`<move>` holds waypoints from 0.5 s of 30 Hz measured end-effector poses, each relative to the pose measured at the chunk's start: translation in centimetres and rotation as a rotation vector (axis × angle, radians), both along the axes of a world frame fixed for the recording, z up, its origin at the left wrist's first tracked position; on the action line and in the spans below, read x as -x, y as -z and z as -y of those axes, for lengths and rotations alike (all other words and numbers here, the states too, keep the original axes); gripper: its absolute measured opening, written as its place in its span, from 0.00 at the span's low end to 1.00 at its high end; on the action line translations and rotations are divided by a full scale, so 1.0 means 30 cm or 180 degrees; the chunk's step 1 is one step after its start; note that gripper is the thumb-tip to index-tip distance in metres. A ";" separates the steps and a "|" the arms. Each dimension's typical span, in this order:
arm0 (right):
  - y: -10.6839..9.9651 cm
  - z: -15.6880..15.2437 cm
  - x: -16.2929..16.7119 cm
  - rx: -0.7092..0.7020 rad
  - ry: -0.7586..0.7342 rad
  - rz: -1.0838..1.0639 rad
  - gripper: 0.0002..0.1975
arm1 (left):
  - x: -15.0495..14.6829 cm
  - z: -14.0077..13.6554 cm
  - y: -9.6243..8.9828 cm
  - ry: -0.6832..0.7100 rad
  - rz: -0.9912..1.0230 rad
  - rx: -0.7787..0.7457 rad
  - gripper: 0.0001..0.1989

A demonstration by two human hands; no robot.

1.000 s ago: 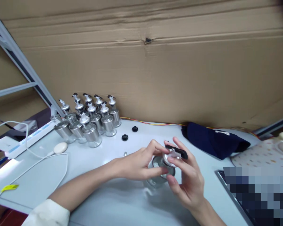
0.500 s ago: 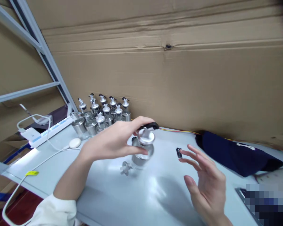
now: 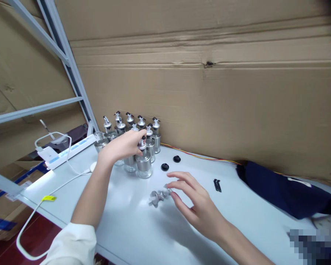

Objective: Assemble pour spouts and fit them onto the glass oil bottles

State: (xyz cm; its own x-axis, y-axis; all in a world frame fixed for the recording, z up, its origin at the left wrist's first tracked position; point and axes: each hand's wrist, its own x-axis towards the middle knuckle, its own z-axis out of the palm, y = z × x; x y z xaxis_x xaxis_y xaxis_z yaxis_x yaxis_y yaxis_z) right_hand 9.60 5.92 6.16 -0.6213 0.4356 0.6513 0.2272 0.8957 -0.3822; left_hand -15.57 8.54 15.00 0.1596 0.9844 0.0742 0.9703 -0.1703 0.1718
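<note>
My left hand (image 3: 125, 145) grips the pourer top of a glass oil bottle with a steel sleeve (image 3: 143, 165), which stands upright at the front of a group of similar bottles (image 3: 156, 138). My right hand (image 3: 198, 206) reaches over the table with its fingers apart. Its thumb and fingertips are beside loose silver pourer spouts (image 3: 155, 199), and I cannot tell whether they touch. Beyond that hand lie two round black stoppers, one nearer (image 3: 164, 167) and one farther (image 3: 177, 158). Small black spout levers (image 3: 217, 185) rest to the right.
A white power strip (image 3: 71, 150) with a charger and cable lies at the left, by a metal rack post (image 3: 74, 70). Cardboard (image 3: 198, 99) stands behind the table. A dark blue cap (image 3: 287, 189) lies at the right; thin coloured wires (image 3: 198, 156) run along the back.
My left hand has carried the bottle left and back to the group. My right hand has moved left to the silver spouts. The black stoppers have come into view.
</note>
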 end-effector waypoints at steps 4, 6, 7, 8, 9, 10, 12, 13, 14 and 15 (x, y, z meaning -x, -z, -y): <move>-0.011 -0.006 0.086 0.0197 0.0079 0.0287 0.07 | -0.020 0.054 -0.026 -0.0017 0.0112 -0.0332 0.13; -0.010 -0.019 0.119 0.0438 0.0231 0.0405 0.08 | -0.011 0.103 -0.060 -0.0150 0.0384 -0.0830 0.11; -0.010 -0.029 0.134 0.0583 0.0323 0.0450 0.09 | 0.006 0.125 -0.076 -0.0304 0.0506 -0.1089 0.10; -0.009 -0.041 0.147 0.0743 0.0412 0.0495 0.13 | 0.033 0.141 -0.089 -0.0509 0.0580 -0.1315 0.11; -0.007 -0.054 0.159 0.0907 0.0490 0.0541 0.18 | 0.069 0.150 -0.095 -0.0734 0.0587 -0.1473 0.11; -0.005 -0.067 0.171 0.1068 0.0556 0.0588 0.24 | 0.114 0.151 -0.095 -0.0940 0.0546 -0.1526 0.12; 0.000 -0.093 0.195 0.1348 0.0642 0.0684 0.33 | 0.216 0.127 -0.072 -0.1290 0.0442 -0.1414 0.17; 0.004 -0.104 0.206 0.1453 0.0662 0.0725 0.37 | 0.268 0.106 -0.051 -0.1430 0.0461 -0.1284 0.19; 0.007 -0.114 0.216 0.1527 0.0672 0.0750 0.39 | 0.315 0.083 -0.028 -0.1495 0.0524 -0.1142 0.20; 0.011 -0.121 0.226 0.1579 0.0673 0.0767 0.40 | 0.355 0.060 -0.005 -0.1437 0.0625 -0.0966 0.22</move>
